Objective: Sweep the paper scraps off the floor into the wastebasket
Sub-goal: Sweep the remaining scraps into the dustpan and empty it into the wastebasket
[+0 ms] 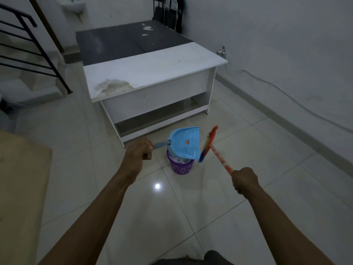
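Observation:
My left hand grips the handle of a light blue dustpan, which is tipped over the purple wastebasket on the tiled floor. White paper scraps show inside the basket under the pan. My right hand grips the orange handle of a broom. The broom's red, orange and blue bristle head is lifted off the floor, just right of the dustpan.
A white desk with a dark table behind it stands just beyond the basket. A stair railing is at the left, a tan board lies on the floor at the left, and a cable runs along the right wall.

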